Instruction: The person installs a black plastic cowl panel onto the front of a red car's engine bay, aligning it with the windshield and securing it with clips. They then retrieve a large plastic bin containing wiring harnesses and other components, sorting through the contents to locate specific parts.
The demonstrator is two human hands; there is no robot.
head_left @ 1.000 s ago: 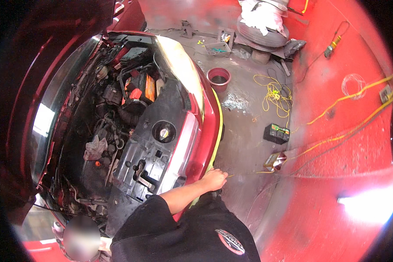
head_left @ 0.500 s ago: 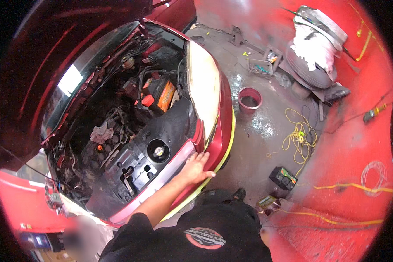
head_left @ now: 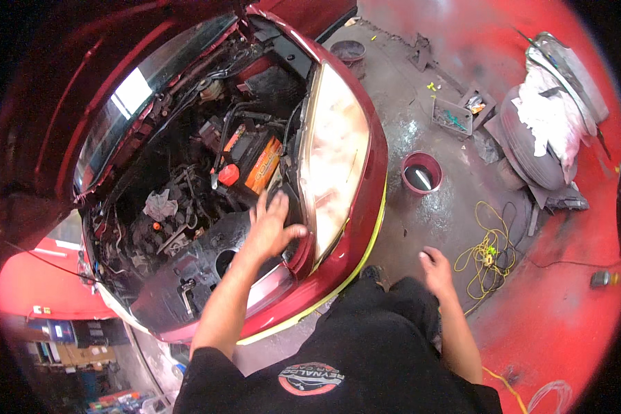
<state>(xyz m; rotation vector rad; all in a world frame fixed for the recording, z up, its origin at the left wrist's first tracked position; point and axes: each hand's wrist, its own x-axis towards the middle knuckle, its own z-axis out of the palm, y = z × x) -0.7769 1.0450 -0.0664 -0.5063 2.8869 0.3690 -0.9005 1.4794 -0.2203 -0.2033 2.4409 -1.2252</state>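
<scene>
Leaning over the front of a red car with its hood (head_left: 41,138) raised, I have my left hand (head_left: 272,228) spread above the black plastic cover (head_left: 159,293) at the front of the engine bay. Its fingers point toward the battery (head_left: 255,159), which has an orange label and a red terminal cap. Just right of that hand lies the large headlight (head_left: 338,145), cloudy and pale. Yellow tape (head_left: 379,228) runs along the bumper (head_left: 338,262). My right hand (head_left: 437,270) hangs over the floor beside my leg, fingers loosely apart, with nothing visible in it.
A dark red bucket (head_left: 421,172) of liquid stands right of the car. Beyond it are a grey tray (head_left: 452,119) and a tire (head_left: 531,148) draped with white cloth. A yellow cord (head_left: 486,259) lies coiled on the floor. A crumpled rag (head_left: 161,205) rests on the engine.
My left hand has left the bumper's top edge and moved up over the engine bay by the headlight. My right hand has come into view. The view has shifted.
</scene>
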